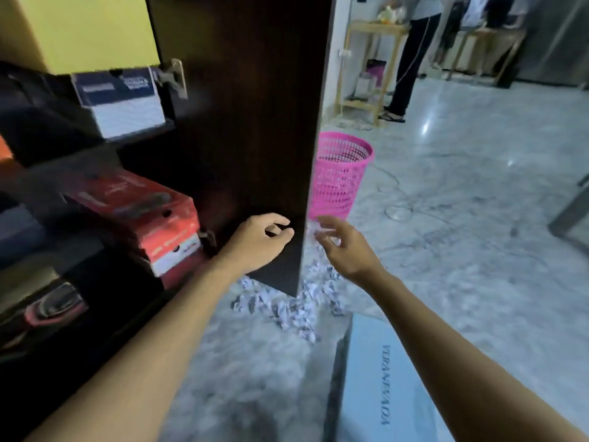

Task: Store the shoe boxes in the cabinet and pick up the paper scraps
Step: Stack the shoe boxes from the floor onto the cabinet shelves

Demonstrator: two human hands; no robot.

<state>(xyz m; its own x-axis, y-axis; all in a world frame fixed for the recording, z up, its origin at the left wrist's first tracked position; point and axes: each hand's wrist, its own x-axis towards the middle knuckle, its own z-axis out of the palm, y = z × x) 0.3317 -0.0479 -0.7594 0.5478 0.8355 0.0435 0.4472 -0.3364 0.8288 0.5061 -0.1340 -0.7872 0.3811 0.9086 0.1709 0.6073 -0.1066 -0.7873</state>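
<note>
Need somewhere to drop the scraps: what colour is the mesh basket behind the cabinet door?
Bright pink: the wastebasket shows best in the head view.
</note>
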